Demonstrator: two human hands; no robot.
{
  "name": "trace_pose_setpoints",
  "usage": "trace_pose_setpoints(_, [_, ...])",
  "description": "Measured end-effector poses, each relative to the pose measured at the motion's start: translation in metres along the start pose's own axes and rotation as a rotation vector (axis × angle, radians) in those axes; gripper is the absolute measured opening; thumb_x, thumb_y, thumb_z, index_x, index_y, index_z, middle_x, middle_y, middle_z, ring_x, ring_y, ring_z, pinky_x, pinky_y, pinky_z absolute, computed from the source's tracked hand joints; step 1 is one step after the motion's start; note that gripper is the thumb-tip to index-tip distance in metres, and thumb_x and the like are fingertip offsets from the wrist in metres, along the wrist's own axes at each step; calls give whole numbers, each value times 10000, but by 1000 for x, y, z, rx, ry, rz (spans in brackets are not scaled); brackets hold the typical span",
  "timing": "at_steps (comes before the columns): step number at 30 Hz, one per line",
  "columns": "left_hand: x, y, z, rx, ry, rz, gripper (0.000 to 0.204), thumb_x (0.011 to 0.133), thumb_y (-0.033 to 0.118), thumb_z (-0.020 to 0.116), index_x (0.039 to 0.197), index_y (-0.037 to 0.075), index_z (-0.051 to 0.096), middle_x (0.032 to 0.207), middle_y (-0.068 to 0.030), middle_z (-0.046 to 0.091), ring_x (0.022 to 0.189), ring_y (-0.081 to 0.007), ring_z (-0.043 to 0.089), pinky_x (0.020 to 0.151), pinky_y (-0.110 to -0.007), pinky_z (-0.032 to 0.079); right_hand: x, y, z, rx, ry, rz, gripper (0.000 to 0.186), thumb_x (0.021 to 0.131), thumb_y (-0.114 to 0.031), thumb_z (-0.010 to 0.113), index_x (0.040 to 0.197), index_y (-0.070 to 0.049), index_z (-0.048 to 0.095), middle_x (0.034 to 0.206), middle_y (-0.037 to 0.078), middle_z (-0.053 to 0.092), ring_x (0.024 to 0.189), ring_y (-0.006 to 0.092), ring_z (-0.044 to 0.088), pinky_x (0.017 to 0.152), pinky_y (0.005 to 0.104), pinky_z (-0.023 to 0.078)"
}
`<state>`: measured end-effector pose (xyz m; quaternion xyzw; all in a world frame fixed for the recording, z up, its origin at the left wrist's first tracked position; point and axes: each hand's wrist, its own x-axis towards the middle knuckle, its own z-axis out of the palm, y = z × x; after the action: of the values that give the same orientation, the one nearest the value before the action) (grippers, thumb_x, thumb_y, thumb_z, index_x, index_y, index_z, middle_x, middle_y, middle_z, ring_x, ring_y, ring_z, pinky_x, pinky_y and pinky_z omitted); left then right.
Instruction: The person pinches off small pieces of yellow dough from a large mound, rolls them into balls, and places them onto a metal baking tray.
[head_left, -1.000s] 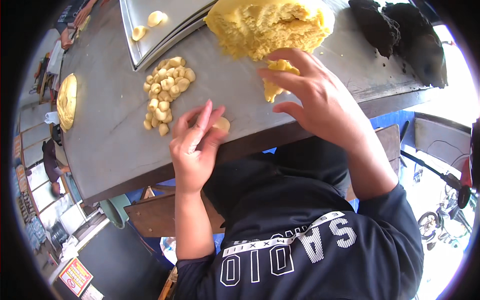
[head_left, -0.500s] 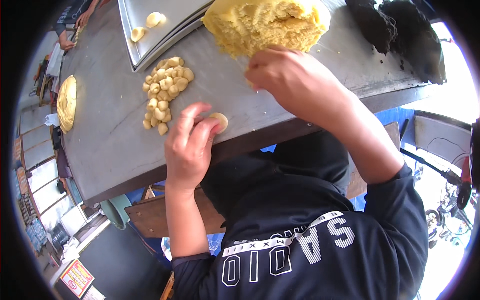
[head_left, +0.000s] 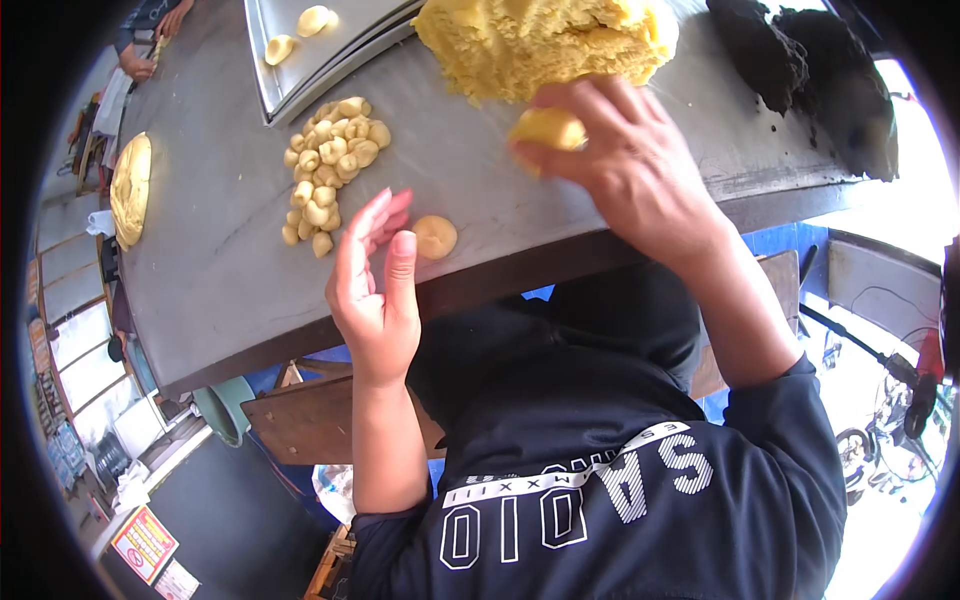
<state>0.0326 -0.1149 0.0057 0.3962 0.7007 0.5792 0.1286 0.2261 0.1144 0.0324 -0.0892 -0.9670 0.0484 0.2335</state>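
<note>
Between the thumb and fingers of my right hand [head_left: 625,145] is a lump of yellow dough [head_left: 548,128], a little blurred, held just in front of the big yellow dough mound [head_left: 545,50]. My left hand [head_left: 375,275] is turned on its side with thumb and fingers apart, and nothing is in it. Beside its thumb a flattened round of pale dough [head_left: 435,237] lies on the grey tabletop. To the left of that round, past my left fingertips, several small pale dough balls [head_left: 335,155] sit in a heap.
A metal tray [head_left: 350,62] at the back holds shaped dough pieces [head_left: 313,20]. Black dough-like masses [head_left: 800,75] lie at the far right of the table [head_left: 230,290]. A yellow dough slab [head_left: 131,190] rests at the left edge. Another person's hands [head_left: 140,62] work at the far left.
My right hand has come away from the big mound with a yellow lump in its fingers. My left hand has let go of the flattened dough round and opened beside it.
</note>
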Motion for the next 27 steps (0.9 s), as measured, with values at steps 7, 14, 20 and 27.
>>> trace_pose_setpoints(7, [52, 33, 10, 927, -336, 412, 184, 1083, 172, 777, 984, 17, 778, 957, -120, 778, 905, -359, 764, 813, -477, 606, 0, -11, 1, 38, 48, 41, 164, 858, -154, 770, 1005, -84, 792, 1296, 58, 682, 1212, 276, 674, 971, 416, 636])
trace_pose_setpoints(14, [79, 26, 14, 901, -546, 212, 168, 1107, 169, 726, 1019, 25, 721, 1050, -177, 784, 951, -427, 768, 825, -521, 584, 6, -15, 11, 64, -4, 129, 188, 877, -48, 734, 1053, -86, 786, 1170, 59, 727, 1079, 281, 736, 897, 418, 662])
trace_pose_setpoints(20, [55, 6, 9, 736, -363, 332, 77, 1092, 110, 759, 1104, 36, 741, 1027, -127, 791, 915, -348, 773, 810, -431, 598, -1, -3, -23, 292, -160, 145, 119, 914, -29, 810, 1026, -69, 810, 1069, 92, 749, 1044, 318, 744, 908, 451, 633])
trace_pose_setpoints(27, [55, 2, -33, -240, -3, -48, 367, 1039, 104, 894, 1322, 23, 673, 1223, -105, 818, 1049, -142, 760, 954, -312, 629, -14, -14, -6, 382, 72, 150, 206, 886, -54, 895, 1080, -106, 850, 1165, 61, 757, 1114, 317, 749, 948, 444, 639])
